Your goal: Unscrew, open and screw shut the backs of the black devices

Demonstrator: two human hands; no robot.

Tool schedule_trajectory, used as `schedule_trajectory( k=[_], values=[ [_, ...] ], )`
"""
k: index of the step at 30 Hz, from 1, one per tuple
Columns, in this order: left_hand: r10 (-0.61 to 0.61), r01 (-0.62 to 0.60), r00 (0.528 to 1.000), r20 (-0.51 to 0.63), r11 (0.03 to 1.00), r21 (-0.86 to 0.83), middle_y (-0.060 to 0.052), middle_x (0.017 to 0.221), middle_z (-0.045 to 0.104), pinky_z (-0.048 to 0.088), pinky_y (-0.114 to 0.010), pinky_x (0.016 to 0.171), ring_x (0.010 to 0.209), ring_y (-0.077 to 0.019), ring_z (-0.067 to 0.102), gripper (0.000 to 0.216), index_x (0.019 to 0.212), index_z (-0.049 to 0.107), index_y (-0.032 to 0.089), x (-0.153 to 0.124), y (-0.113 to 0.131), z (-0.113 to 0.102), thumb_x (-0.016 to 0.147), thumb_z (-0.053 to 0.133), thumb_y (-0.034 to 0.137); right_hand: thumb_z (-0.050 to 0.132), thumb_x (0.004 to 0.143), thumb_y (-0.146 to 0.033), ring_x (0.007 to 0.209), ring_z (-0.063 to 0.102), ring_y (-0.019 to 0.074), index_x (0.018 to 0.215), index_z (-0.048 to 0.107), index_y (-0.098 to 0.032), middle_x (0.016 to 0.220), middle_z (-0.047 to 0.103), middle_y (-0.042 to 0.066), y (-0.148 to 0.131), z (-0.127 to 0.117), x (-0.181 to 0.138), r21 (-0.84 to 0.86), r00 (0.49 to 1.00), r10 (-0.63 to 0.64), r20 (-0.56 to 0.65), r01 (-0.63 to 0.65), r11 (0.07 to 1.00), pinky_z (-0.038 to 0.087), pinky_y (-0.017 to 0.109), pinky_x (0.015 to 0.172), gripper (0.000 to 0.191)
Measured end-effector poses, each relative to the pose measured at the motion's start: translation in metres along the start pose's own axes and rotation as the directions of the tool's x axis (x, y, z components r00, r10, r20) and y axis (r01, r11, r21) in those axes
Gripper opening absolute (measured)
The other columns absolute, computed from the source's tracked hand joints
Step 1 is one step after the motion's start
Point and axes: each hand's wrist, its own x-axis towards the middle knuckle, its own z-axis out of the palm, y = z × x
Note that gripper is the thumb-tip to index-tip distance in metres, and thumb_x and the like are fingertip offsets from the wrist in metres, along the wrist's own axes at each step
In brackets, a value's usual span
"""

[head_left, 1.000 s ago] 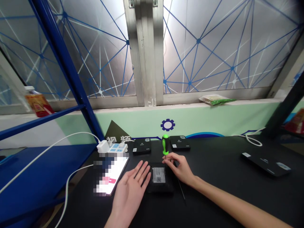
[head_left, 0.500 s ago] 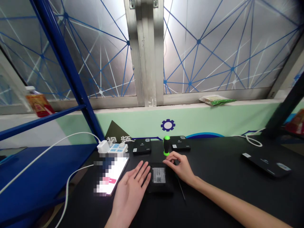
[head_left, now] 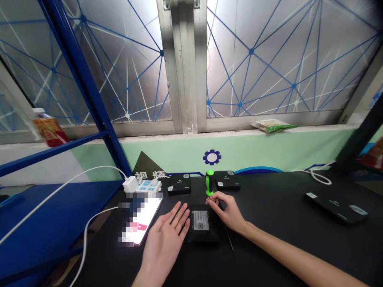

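Note:
A small black box (head_left: 200, 223) with a white label lies upside down on the black table (head_left: 269, 223). My left hand (head_left: 167, 235) rests flat and open against its left edge, fingers stretched out. My right hand (head_left: 226, 211) pinches the shaft of a screwdriver (head_left: 209, 183) with a black and green handle, held upright at the box's far right corner.
A lit phone (head_left: 140, 223) on a white cable lies left of my left hand, behind it a white power strip (head_left: 143, 185). Two more black boxes (head_left: 178, 184) (head_left: 227, 179) sit at the back, a flat black device (head_left: 335, 206) at the right. A blue rack post (head_left: 89, 95) stands left.
The screwdriver handle has wobbled slightly as my right fingers turn its shaft. My left hand and the box have stayed in place.

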Motion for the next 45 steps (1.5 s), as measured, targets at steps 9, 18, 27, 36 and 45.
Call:
schedule_trajectory(
  k=[9,18,27,36,45],
  values=[
    [-0.007,0.007,1.0,-0.001,1.0,-0.019,-0.018,0.139,0.057,0.052,-0.038,0.1,0.126,-0.0274,0.058,0.052,0.149,0.041,0.014,0.001,0.0,0.0,0.097,0.045,0.018,0.071,0.085,-0.042,0.062,0.061,0.0178,0.077,0.068,-0.02,0.078,0.072,0.005,0.006,0.001,0.002,0.021,0.999,0.023,-0.045,-0.022,1.0,0.052,0.031,0.062,0.024],
    [-0.011,0.01,1.0,-0.026,0.999,-0.033,-0.018,0.138,0.058,0.053,-0.037,0.098,0.125,-0.0271,0.058,0.052,0.149,0.04,0.015,0.0,0.0,0.002,0.098,0.042,0.019,0.068,0.088,-0.038,0.066,0.068,0.0191,0.082,0.068,-0.019,0.076,0.074,0.005,0.003,0.001,0.0,0.043,0.998,0.051,-0.021,-0.05,0.998,0.053,0.029,0.064,0.02],
    [-0.014,0.013,0.999,-0.042,1.0,-0.02,-0.018,0.136,0.059,0.055,-0.035,0.094,0.123,-0.0265,0.06,0.048,0.148,0.041,0.013,-0.001,0.0,0.004,0.101,0.039,0.022,0.054,0.098,-0.033,0.072,0.064,0.0183,0.088,0.067,-0.02,0.091,0.073,0.007,-0.004,-0.003,-0.001,-0.018,0.998,-0.027,0.048,0.028,0.999,0.051,0.029,0.067,0.021],
    [-0.025,0.024,0.999,-0.019,0.997,-0.073,-0.018,0.136,0.059,0.058,-0.034,0.087,0.121,-0.0262,0.062,0.047,0.148,0.042,0.013,0.0,0.001,0.001,0.105,0.035,0.03,0.056,0.096,-0.033,0.066,0.058,0.0168,0.084,0.063,-0.021,0.088,0.071,0.005,0.0,0.0,0.0,-0.046,0.999,-0.008,0.05,0.01,0.999,0.048,0.028,0.064,0.019],
    [-0.025,0.02,0.999,-0.037,0.992,-0.122,-0.019,0.135,0.06,0.059,-0.034,0.082,0.118,-0.0275,0.063,0.049,0.146,0.044,0.012,0.0,0.002,0.001,0.106,0.031,0.036,0.058,0.095,-0.034,0.066,0.058,0.0162,0.084,0.063,-0.02,0.087,0.072,0.006,0.002,0.0,0.0,-0.038,0.999,-0.017,0.049,0.019,0.999,0.049,0.028,0.064,0.019]
  ],
)
